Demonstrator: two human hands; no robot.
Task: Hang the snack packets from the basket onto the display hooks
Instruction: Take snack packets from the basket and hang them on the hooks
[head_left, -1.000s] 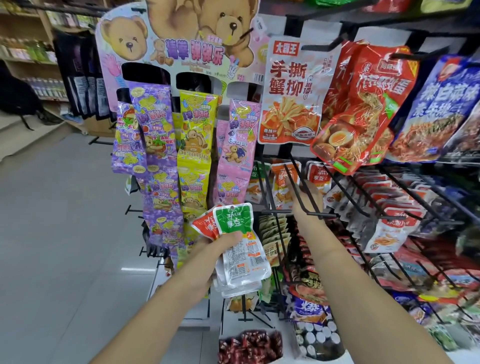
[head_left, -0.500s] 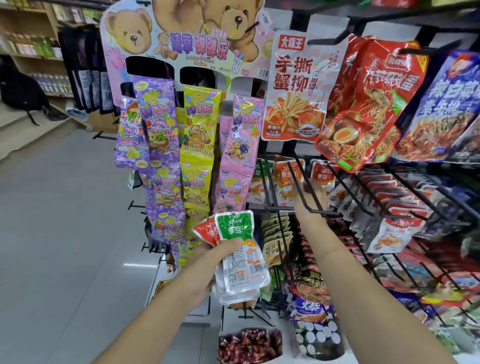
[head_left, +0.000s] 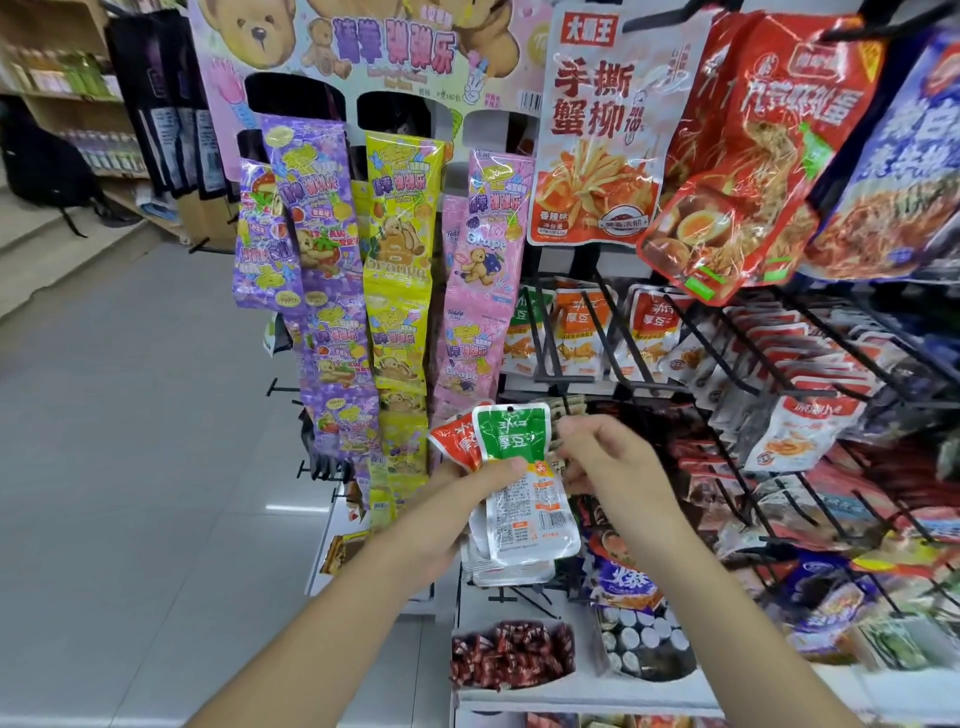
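Floor tiles (head_left: 130, 415) fill the left, and beside them hang long strips of sweets: purple strips (head_left: 317, 249), yellow strips (head_left: 397, 249), then pink strips (head_left: 480, 270). Just below the pink ones my left hand (head_left: 447, 519) grips a stack of snack packets (head_left: 524, 525), with my thumb pressed across the front and my fingers behind. The green-topped packet (head_left: 514, 434) faces me, and a red-topped packet (head_left: 457, 439) is fanned out behind its left edge. My right hand (head_left: 615, 462) is at the stack's right edge, fingers curled and touching the packets near the top, though I cannot tell whether they actually pinch one. Above and to the right run the black display hooks (head_left: 626, 335), some carrying small orange-topped packets (head_left: 576, 332). Higher up hang a white crab-stick bag (head_left: 597, 130), a red bag (head_left: 753, 156) and, at the far right, a blue bag (head_left: 893, 166)
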